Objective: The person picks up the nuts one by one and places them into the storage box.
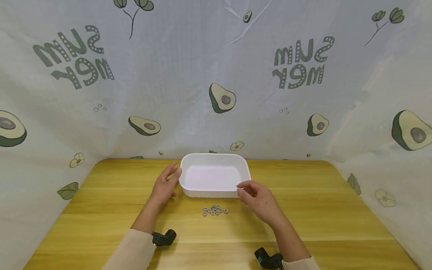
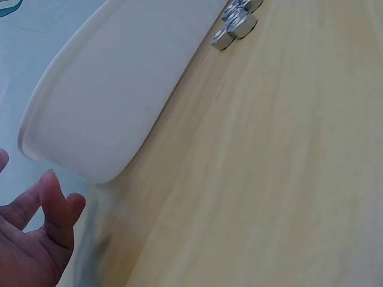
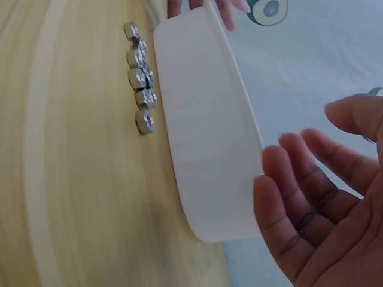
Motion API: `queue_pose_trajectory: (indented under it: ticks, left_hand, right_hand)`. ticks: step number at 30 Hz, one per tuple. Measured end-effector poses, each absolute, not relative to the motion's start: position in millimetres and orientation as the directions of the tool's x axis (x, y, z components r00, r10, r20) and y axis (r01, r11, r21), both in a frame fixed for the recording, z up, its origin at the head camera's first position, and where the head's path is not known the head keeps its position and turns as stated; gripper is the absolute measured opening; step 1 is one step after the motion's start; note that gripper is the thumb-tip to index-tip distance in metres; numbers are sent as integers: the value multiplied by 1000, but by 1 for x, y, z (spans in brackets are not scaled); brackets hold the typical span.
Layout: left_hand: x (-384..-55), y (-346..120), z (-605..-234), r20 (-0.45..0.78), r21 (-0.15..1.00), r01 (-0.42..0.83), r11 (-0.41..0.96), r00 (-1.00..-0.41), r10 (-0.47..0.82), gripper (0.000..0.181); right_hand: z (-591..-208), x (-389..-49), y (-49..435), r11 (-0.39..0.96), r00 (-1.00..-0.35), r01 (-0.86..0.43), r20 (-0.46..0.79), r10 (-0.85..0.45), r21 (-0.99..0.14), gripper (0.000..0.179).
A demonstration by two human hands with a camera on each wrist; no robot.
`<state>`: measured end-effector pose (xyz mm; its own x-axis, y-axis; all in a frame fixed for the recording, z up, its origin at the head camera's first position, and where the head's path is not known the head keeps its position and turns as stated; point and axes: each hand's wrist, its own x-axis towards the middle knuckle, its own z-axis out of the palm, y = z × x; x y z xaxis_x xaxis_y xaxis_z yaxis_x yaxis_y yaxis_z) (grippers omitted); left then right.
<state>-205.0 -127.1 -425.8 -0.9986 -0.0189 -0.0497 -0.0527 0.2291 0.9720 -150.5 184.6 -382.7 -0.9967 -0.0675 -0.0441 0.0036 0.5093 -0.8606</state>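
A white rectangular plastic bin (image 1: pixel 210 193) with rounded corners stands on the table, its inside bare. My left hand (image 1: pixel 164 187) is beside the bin's left end, fingers loosely bent; in the left wrist view a small gap shows between the fingertips and the bin wall (image 2: pixel 108 89). At the front right corner is my right hand (image 1: pixel 260 200), its fingers relaxed and the thumb apart from them in the right wrist view. Whether those fingertips touch the bin (image 3: pixel 206 125) I cannot tell. Several silver hex nuts (image 1: pixel 214 208) lie in a loose cluster just in front of the bin, between my hands.
The wooden table (image 1: pixel 297 210) extends to both sides and toward me. Behind it and at the sides hangs a pale cloth (image 1: pixel 182 97) printed with avocados and lettering. A black wrist camera (image 1: pixel 164 237) sits on the left wrist, another (image 1: pixel 268 258) on the right.
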Motion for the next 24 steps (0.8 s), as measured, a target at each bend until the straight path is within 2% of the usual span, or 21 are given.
queue_pose_trajectory:
  ticks: [9, 15, 24]
  left_hand:
    - [-204, -113, -436, -64, 985, -71, 154, -997, -47, 63]
    - [-205, -106, -440, -51, 991, -60, 121, -996, -76, 59]
    - [-207, -98, -445, -43, 996, -51, 80, -994, -100, 56]
  right_hand:
    - [-402, -146, 178, 640, -964, -92, -93, -250, -763, 20]
    - [-412, -147, 171, 649, -968, -75, -102, -231, -757, 20]
    - [-425, -150, 166, 667, -962, -135, -65, -266, -732, 19]
